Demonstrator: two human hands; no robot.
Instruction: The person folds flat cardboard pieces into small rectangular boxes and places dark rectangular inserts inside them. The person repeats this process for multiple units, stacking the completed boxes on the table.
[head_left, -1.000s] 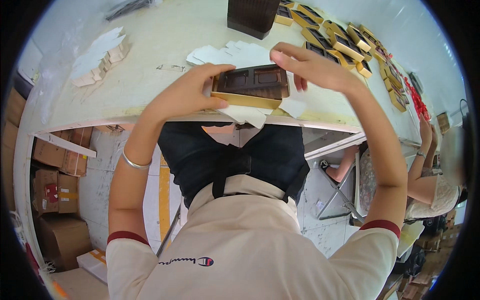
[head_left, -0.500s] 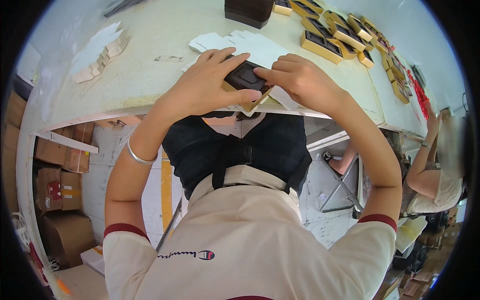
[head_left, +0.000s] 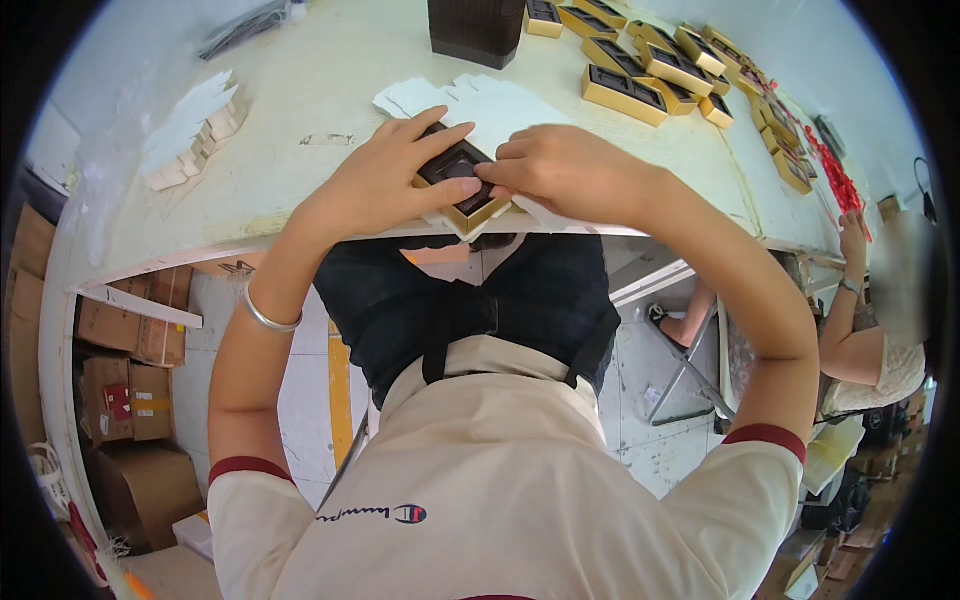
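Observation:
A small gold box [head_left: 483, 218] with a dark brown insert tray [head_left: 462, 170] in it lies at the table's near edge, turned cornerwise to me. My left hand [head_left: 375, 180] holds the box from the left, its fingers spread over the far side and its thumb across the tray. From the right, my right hand [head_left: 565, 178] is curled, with fingertips pressed together at the tray's right side. What its lower fingers touch is hidden. Just beyond both hands lie flat white card pieces [head_left: 480, 105].
Several gold boxes with dark trays [head_left: 625, 95] are heaped at the far right. A dark stack of trays [head_left: 474, 35] stands at the back. Folded white cards [head_left: 190, 135] lie at left. Red ribbon [head_left: 835, 180] lies near another person's hand [head_left: 852, 235] at right.
The box has shifted slightly left and nearer to me, and both hands moved with it. My right fingers now sit at the tray's right side, more bunched together.

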